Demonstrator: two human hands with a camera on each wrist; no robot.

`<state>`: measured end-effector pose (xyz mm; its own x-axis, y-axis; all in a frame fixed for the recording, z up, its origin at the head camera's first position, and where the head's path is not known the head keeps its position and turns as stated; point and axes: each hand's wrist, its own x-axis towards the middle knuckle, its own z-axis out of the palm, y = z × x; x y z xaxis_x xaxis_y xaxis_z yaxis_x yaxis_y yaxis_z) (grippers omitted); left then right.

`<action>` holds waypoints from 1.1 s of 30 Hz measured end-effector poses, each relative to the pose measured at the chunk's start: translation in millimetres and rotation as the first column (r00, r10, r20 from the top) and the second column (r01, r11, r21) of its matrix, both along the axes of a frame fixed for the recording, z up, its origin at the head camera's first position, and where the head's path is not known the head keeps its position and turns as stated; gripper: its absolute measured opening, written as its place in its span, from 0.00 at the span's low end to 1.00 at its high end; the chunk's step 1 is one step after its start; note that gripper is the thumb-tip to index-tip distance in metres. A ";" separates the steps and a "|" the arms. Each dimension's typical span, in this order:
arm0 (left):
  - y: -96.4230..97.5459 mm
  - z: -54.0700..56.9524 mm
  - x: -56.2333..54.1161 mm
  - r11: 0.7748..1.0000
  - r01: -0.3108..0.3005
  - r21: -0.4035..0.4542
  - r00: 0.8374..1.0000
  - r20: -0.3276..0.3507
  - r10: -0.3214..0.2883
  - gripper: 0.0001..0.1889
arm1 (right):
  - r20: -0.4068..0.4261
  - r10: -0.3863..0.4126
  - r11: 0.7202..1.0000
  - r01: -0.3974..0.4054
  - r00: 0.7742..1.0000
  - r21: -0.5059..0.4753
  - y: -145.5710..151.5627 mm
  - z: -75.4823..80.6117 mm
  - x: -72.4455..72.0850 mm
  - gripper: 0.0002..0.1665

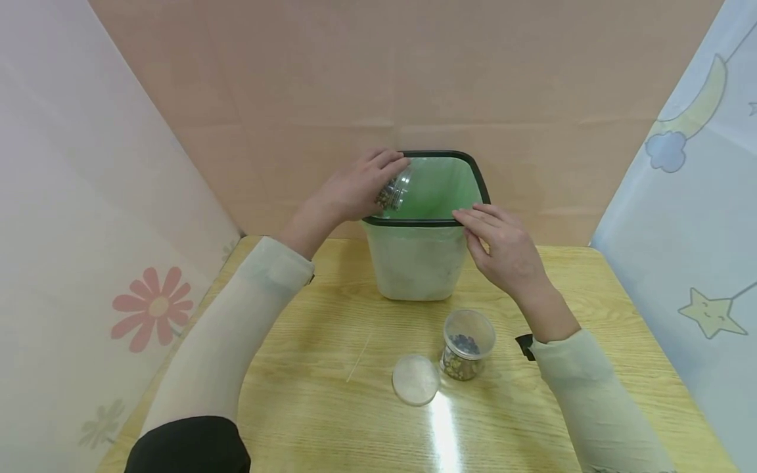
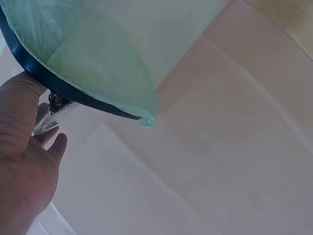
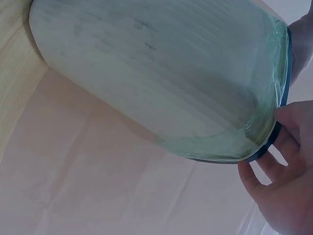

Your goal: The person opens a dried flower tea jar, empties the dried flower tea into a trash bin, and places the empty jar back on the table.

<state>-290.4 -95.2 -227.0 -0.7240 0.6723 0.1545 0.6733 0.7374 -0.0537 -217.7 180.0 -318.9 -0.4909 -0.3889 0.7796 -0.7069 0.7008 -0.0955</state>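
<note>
A pale trash bin (image 1: 416,263) with a black rim and a green bag (image 1: 446,187) inside stands at the back of the table. Over its left rim my left hand (image 1: 357,187) holds a clear jar (image 1: 395,190), tilted into the bin, with small dark and tan bits inside. In the left wrist view, that jar (image 2: 50,117) is partly hidden behind the black rim (image 2: 83,95). My right hand (image 1: 503,249) grips the bin's front right rim, thumb and fingers on opposite sides of it (image 3: 286,161).
Nearer me on the wooden table (image 1: 307,420) stands a second clear jar (image 1: 463,368), lidless, with dark and yellowish bits in it. A round translucent lid (image 1: 416,380) lies beside it. A tan backdrop (image 1: 296,85) rises behind the bin.
</note>
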 end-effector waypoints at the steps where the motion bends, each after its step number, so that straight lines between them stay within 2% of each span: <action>1: -0.2 -0.2 0.2 1.000 0.004 -0.007 1.000 -0.014 -0.004 0.49 | 0.000 0.001 1.000 -0.001 1.000 -0.001 0.1 0.0 0.1 0.20; 5: -0.8 -1.1 0.3 0.999 0.020 -0.027 0.997 -0.074 -0.022 0.47 | 0.003 0.000 1.000 0.000 1.000 -0.006 0.2 0.2 0.1 0.20; 9: -1.3 -2.2 0.9 0.999 0.023 -0.033 0.995 -0.101 -0.027 0.46 | 0.012 -0.005 1.000 0.005 1.000 -0.012 0.5 -0.1 -0.1 0.19; 21: -1.8 -5.5 1.7 0.999 0.024 -0.038 0.994 -0.110 -0.028 0.48 | 0.031 -0.001 0.999 0.002 1.000 -0.032 1.0 -0.5 5.9 0.18; 33: -5.1 -2.8 -2.8 0.999 0.018 -0.031 0.993 -0.117 -0.022 0.49 | 0.014 -0.010 1.000 0.011 1.000 -0.027 -3.0 -1.2 0.9 0.18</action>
